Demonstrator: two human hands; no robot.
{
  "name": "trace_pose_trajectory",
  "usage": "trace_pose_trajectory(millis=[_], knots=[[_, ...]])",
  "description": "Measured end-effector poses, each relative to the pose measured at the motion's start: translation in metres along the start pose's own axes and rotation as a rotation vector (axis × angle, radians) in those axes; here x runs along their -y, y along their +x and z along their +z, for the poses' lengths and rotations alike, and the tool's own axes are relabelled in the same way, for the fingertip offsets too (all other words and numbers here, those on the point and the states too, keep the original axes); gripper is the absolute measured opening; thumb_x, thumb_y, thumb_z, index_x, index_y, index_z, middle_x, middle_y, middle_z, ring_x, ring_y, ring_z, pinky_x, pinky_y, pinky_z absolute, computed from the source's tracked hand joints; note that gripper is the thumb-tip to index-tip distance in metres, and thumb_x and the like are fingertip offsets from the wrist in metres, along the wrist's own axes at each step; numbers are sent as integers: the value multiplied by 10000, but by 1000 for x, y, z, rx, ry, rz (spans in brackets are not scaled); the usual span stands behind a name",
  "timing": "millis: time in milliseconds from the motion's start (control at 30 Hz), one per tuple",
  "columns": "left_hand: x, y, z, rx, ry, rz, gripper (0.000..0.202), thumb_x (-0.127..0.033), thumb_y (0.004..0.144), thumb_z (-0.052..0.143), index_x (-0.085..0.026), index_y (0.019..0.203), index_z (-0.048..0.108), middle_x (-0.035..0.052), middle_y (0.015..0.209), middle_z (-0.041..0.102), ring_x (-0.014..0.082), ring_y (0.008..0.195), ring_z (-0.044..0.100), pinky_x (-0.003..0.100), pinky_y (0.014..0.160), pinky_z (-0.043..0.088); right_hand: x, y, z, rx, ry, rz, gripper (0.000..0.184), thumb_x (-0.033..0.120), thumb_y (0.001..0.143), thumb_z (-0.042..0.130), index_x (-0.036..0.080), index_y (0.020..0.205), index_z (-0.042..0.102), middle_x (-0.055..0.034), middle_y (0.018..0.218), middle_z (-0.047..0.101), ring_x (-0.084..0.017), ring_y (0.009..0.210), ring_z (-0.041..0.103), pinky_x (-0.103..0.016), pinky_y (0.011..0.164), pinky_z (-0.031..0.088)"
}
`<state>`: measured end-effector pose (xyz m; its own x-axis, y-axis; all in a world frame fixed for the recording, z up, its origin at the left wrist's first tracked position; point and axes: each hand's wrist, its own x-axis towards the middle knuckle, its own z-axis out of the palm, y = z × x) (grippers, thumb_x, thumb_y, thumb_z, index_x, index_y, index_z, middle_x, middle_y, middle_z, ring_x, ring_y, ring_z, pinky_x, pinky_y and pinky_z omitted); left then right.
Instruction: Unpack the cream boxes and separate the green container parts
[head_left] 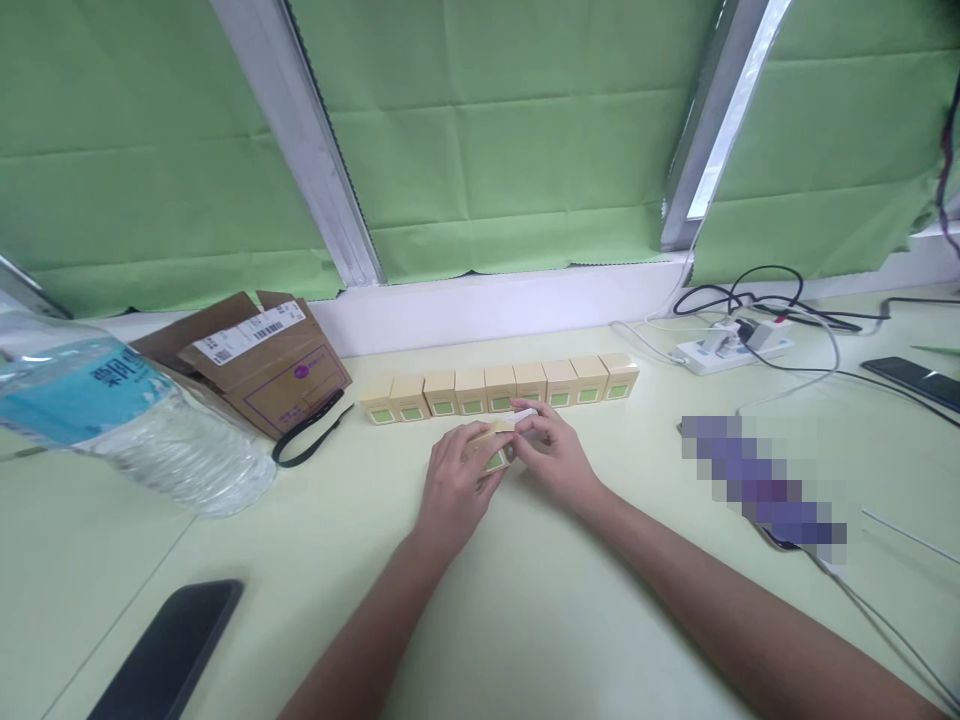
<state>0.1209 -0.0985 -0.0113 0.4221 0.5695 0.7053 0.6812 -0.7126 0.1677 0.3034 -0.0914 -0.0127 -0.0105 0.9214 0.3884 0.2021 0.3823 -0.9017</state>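
Between my hands, near the middle of the table, is a small cream-coloured box (495, 461) with a green label. My left hand (454, 480) wraps round its left side. My right hand (556, 458) is at its top right, fingers closed on the raised flap (521, 418), whose pale inner side shows. Part of the box is hidden by my fingers. Just behind stands a row of several similar small boxes (455, 392), side by side, with green labels facing me.
To the left are a large water bottle (150, 420), an opened cardboard box (277, 370), a black strap (311, 440) and a dark phone (169, 650). On the right lie a white power strip (731, 348) with tangled cables, another phone (915, 380) and a blurred-out device (765, 485).
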Motion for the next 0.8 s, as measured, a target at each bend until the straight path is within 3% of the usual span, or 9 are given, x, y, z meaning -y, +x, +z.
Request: trace_pose_trajectory(millis=[333,533,800], knots=[[0,0,0,8,-34,-47,490,-167,878,664,-287,1332,522,100,1259,570,249,1198,562,431,1003,495,-1,-2,-2,-113,31,-111,153,350,888,647,220,815,680,-106,1270,585,-267,1237,553,-421,1007,472],[3,0,-2,30,-36,-96,602,-165,877,653,-312,1422,444,98,1274,570,264,1209,559,455,1023,487,-2,-1,-3,-160,212,-84,195,400,920,616,219,852,639,-110,1217,586,-253,1219,550,-375,894,536],[6,0,-1,20,-23,-123,566,-157,876,641,-309,1393,467,88,1282,567,255,1217,550,443,1037,475,-4,2,-2,-231,360,-21,250,463,932,601,215,903,604,-95,1144,674,-222,1031,633,-356,824,528]])
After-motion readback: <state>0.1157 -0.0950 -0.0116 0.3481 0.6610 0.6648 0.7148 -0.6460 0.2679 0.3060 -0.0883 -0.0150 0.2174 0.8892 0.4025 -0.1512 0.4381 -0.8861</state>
